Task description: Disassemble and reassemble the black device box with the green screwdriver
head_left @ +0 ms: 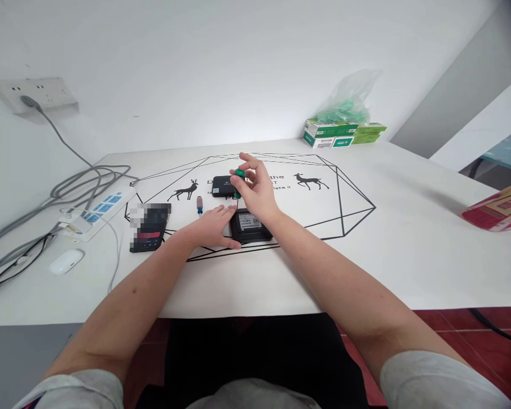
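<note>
My right hand [256,190]: pinching green screwdriver [239,172], near-upright, at far-left corner of black case [252,232]. My left hand [214,226]: spread along the case's left edge (tabletop [366,275] beneath). Hazard — off-axis twist could slip, jabbing that hand.

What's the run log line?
left hand: at left edge of labelled black rectangular device | right hand: holds green-handled screwdriver | shaft: points down toward device

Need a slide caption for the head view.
Right hand holds a green-handled screwdriver at the upper-left corner of a labelled black case, left hand at its left side.
</note>
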Motion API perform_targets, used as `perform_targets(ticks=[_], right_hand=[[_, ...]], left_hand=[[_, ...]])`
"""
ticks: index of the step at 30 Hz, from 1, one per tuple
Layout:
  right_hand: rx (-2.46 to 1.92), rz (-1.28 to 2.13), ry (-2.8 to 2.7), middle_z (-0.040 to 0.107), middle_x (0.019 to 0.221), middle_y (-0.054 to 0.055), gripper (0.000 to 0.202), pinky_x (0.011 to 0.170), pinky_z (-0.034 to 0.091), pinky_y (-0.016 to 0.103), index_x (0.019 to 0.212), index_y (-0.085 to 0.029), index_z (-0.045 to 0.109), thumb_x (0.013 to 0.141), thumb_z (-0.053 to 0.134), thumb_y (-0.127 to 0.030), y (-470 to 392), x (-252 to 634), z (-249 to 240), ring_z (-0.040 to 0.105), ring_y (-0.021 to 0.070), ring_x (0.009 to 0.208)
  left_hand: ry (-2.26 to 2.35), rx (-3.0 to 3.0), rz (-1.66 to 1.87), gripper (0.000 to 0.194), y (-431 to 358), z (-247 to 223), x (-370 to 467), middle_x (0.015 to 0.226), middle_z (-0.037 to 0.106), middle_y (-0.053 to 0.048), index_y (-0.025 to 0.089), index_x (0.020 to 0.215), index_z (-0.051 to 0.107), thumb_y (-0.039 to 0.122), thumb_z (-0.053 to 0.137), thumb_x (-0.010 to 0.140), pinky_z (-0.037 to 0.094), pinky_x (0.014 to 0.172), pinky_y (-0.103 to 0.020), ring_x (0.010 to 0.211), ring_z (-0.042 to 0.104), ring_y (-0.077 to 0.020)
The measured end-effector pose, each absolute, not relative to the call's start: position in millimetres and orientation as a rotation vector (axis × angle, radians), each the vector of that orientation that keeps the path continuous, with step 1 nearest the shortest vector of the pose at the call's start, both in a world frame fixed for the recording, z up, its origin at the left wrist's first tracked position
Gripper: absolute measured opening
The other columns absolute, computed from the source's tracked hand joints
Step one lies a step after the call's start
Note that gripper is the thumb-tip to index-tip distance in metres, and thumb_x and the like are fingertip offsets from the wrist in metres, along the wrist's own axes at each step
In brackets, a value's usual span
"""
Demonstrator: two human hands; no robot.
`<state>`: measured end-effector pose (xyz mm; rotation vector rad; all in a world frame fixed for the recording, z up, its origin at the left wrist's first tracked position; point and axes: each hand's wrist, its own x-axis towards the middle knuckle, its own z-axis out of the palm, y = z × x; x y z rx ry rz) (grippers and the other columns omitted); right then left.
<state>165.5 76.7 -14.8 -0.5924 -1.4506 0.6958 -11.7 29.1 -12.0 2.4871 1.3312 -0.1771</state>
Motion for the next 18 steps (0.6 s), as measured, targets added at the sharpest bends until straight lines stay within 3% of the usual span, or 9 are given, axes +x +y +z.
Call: perform_targets(ticks=[5,11,15,18], right_hand=[[-0.617,0.720,-1.430,0.065,0.154,0.003,0.030,0.079,0.065,0.040,0.105,-0.031,0.057,0.089,0.081,-0.041,71.2,158.0,-11.2,0.070,0.0143,0.083],[-0.675,0.541,-1.456,0.077,0.129,0.003,0.030,0.088,0.058,0.042,0.112,-0.031,0.066,0.091,0.081,-0.046,70.4,160.2,-15.8,0.072,0.0201,0.099],[-0.681,0.375,-1.491,0.079,0.112,0.004,0.030,0.084,0.055,0.042,0.115,-0.030,0.074,0.099,0.070,-0.056,68.9,162.8,-15.4,0.067,0.0211,0.095],[-0.642,0.278,-1.530,0.078,0.111,0.005,0.034,0.093,0.055,0.045,0.115,-0.030,0.076,0.104,0.061,-0.059,69.4,163.5,-14.6,0.065,0.0233,0.102]], left_hand=[[1.325,2.485,-0.150,0.130,26.9,-8.2,-10.0,0.181,0.026,-0.023,0.010,0.176,0.014,0.080,0.068,0.082,0.027,0.131,-0.058,0.166,0.022,-0.0485],[1.311,2.506,-0.117,0.128,28.5,-10.1,-11.3,0.177,0.033,-0.025,0.011,0.176,0.017,0.081,0.068,0.081,0.033,0.127,-0.059,0.161,0.031,-0.0491],[1.287,2.533,-0.099,0.126,28.7,-10.3,-11.5,0.175,0.036,-0.025,0.011,0.175,0.021,0.080,0.069,0.081,0.033,0.127,-0.057,0.159,0.034,-0.0471],[1.285,2.535,-0.098,0.126,27.7,-8.8,-10.7,0.176,0.035,-0.024,0.012,0.175,0.019,0.079,0.069,0.081,0.032,0.128,-0.056,0.160,0.034,-0.0464]])
